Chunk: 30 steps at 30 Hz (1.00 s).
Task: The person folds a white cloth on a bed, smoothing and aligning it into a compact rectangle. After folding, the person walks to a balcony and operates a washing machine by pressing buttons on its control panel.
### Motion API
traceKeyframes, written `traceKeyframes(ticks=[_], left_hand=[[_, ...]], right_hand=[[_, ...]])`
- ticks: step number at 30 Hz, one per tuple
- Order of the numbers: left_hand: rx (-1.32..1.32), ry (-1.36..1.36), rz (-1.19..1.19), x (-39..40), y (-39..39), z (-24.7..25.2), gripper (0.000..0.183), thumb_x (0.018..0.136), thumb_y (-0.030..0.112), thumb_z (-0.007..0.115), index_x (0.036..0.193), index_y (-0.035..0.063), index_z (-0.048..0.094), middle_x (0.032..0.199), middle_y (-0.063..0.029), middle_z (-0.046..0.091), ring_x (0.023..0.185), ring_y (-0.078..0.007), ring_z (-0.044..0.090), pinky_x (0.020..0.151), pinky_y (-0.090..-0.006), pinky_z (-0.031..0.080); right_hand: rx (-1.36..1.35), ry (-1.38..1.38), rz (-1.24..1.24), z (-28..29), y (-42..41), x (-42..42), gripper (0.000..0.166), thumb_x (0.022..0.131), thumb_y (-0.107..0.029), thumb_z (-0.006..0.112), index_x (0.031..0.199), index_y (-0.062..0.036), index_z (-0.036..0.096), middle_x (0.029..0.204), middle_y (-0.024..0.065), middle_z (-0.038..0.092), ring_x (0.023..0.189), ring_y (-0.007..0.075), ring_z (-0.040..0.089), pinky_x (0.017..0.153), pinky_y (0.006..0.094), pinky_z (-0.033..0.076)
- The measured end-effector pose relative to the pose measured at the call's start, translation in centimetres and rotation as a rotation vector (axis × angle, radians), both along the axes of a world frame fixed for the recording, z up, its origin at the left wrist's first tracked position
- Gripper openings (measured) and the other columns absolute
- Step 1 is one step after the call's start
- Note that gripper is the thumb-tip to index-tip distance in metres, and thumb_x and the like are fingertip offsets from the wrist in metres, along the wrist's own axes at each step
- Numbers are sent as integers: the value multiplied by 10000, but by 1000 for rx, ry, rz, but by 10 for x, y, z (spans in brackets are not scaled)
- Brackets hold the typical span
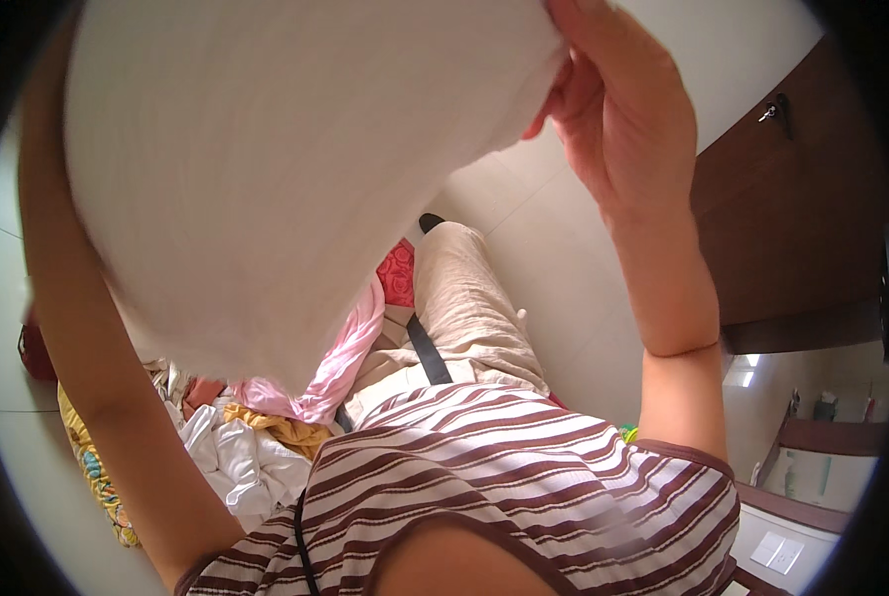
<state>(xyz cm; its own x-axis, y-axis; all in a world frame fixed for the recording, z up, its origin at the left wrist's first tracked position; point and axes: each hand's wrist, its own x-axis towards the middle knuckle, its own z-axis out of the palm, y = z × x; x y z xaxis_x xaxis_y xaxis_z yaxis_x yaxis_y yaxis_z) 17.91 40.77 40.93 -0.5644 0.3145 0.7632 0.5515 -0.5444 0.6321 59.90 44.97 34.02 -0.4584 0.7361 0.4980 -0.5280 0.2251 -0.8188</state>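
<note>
A large white cloth (280, 171) is lifted up close in front of me and fills the upper left of the view. My right hand (623, 112) is raised at the upper right, fingers and thumb closed on the cloth's edge. Along the left side my left forearm reaches upward, but that hand is out of view, so its grip is hidden. Below the cloth, a pink cloth (340, 357) lies beside my leg, next to crumpled white clothes (247, 462) and a mustard-yellow cloth (284, 428).
The clothes lie in a heap beside a yellow patterned fabric (94, 462) on the left. A red rose-patterned fabric (397, 272) shows by my leg. Pale floor tiles (556, 246) extend around me. A dark brown door (795, 208) with a handle stands at the right.
</note>
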Motion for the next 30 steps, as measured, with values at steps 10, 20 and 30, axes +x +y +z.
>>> traceKeyframes(ticks=[10,20,30], left_hand=[[-770,855,-183,164,8,-291,520,777,241,674,1246,126,483,1437,-135,318,1334,-309,289,1038,-575,226],[-1212,549,101,111,-161,-353,477,819,260,623,1232,56,502,1332,-191,440,1264,-335,371,1051,-456,243],[-1161,-551,-187,115,-179,-376,489,813,158,669,1223,-2,454,1063,-94,595,917,-156,576,813,-267,458]], right_hand=[[-643,-613,-896,-316,-77,134,277,883,-259,580,717,-39,599,623,7,548,519,101,518,480,272,465],[-674,-1363,-463,-373,-72,217,469,890,-475,521,723,-44,596,679,50,612,616,136,590,543,279,459],[-962,-1192,-155,-396,38,101,397,889,-411,562,993,-33,624,851,16,622,778,119,547,667,286,451]])
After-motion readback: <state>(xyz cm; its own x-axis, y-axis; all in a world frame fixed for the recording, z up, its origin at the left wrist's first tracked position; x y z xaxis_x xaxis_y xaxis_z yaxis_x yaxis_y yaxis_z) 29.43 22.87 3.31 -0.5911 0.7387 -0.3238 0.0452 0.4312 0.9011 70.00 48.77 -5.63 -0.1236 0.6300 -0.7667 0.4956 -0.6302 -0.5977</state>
